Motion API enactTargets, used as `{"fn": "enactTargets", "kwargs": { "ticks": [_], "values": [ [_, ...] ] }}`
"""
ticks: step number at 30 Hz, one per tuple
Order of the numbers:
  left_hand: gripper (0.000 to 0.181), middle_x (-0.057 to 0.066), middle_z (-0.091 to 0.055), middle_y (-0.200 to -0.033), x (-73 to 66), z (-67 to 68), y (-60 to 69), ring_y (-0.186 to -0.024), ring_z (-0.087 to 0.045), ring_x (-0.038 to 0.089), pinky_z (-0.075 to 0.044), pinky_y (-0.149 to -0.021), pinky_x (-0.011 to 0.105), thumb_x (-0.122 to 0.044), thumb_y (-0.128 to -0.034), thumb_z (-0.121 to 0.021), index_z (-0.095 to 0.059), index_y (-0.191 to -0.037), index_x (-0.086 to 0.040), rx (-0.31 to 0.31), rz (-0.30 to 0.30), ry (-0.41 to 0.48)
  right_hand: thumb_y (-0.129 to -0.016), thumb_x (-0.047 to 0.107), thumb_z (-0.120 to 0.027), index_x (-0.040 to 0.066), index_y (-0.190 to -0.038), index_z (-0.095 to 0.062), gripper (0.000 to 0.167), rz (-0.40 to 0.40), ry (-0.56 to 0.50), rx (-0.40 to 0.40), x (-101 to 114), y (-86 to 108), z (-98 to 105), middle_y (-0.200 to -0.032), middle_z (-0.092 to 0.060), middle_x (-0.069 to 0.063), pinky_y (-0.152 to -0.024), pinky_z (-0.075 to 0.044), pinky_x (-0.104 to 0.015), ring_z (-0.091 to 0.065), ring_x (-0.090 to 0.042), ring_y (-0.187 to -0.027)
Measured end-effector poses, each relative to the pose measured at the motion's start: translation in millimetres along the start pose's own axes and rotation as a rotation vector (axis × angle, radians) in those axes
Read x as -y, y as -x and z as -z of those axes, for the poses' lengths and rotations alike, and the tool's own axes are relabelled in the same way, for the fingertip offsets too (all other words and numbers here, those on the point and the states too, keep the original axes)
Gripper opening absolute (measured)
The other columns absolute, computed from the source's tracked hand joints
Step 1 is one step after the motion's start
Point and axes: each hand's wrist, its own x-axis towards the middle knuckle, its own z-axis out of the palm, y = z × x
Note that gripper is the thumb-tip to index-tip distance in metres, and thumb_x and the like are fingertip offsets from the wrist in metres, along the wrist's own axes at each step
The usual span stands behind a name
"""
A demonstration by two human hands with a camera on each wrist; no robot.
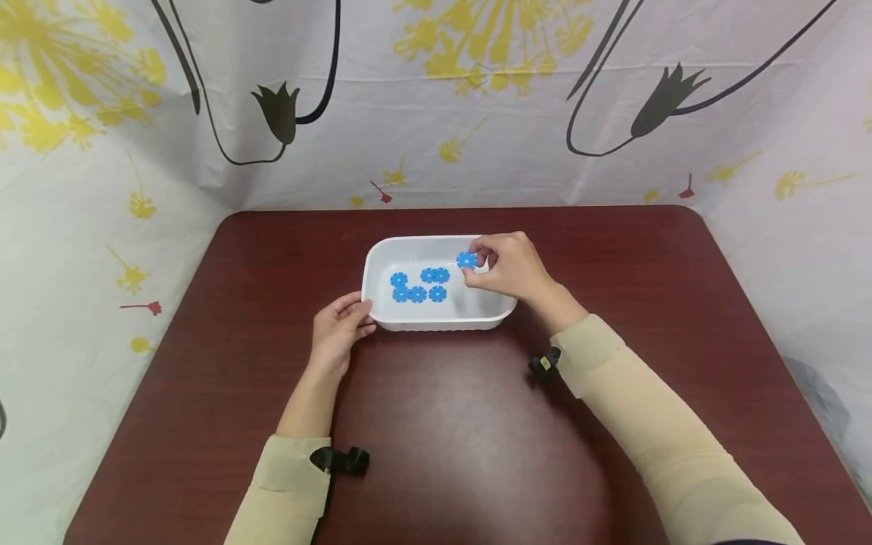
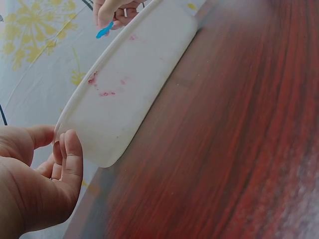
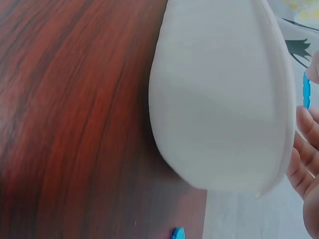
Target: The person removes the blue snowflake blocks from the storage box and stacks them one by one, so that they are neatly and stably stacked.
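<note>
In the head view, the left hand (image 1: 339, 334) grips the tray (image 1: 444, 324) at its left end, with the thumb at the rim. The right hand (image 1: 511, 265) pinches a blue disc (image 1: 466, 260) above the right part of the tray, and it covers the far right corner. The other discs (image 1: 437, 293), also blue, lie in the left and middle part of the tray, some touching. Each beige sleeve (image 1: 633, 401) has a black mount (image 1: 545, 363) at the cuff. The table (image 1: 477, 439) is dark red-brown, with glare near the front. Behind it and at the sides hangs a white sheet (image 1: 368, 83) with yellow and dark flowers.

In the left wrist view, the outer wall of the tray has reddish stains (image 2: 107, 93) and hides the inside.

In the right wrist view, the wall again blocks the inside. A blue piece (image 3: 178, 233) is cut by the lower edge; I cannot tell on what it rests.
</note>
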Motion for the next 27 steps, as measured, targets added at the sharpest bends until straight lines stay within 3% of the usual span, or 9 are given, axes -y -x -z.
{"fn": "enactTargets", "kwargs": {
  "ticks": [9,18,27],
  "values": [
    [0.037,0.008,-0.069,-0.094,-0.7,0.2,-1.2,-0.07,-0.067,0.011,-0.063,-0.071,0.024,-0.01,-0.0973,-0.069,-0.059,-0.13,0.005,0.002,0.001,-0.001,-0.071,0.02,-0.082,0.002,-0.085,-0.074,0.024,-0.019,0.024,-0.017,-13,6.3,14,-0.066,-0.067,-0.002,-0.052,-0.049,-0.026,-0.058,-0.012,-0.055],
    [0.037,0.013,-0.067,-0.1,-0.1,-0.4,-1.6,-0.072,-0.068,0.012,-0.063,-0.073,0.025,-0.009,-0.0971,-0.069,-0.059,-0.129,0.006,0.009,-0.01,0.002,-0.07,0.016,-0.085,0.0,-0.085,-0.075,0.025,-0.059,0.024,-0.041,-29,16.6,27,-0.066,-0.067,-0.003,-0.054,-0.043,-0.008,-0.06,-0.012,-0.054],
    [0.039,0.015,-0.066,-0.101,-1.3,-0.5,-1.4,-0.072,-0.068,0.011,-0.063,-0.073,0.024,-0.009,-0.0973,-0.069,-0.058,-0.131,0.007,0.012,-0.024,-0.002,-0.072,0.016,-0.083,0.001,-0.085,-0.074,0.022,-0.12,0.036,-0.045,-41,27.4,39,-0.067,-0.066,-0.003,-0.053,-0.047,-0.011,-0.059,-0.012,-0.055]
  ]
}}
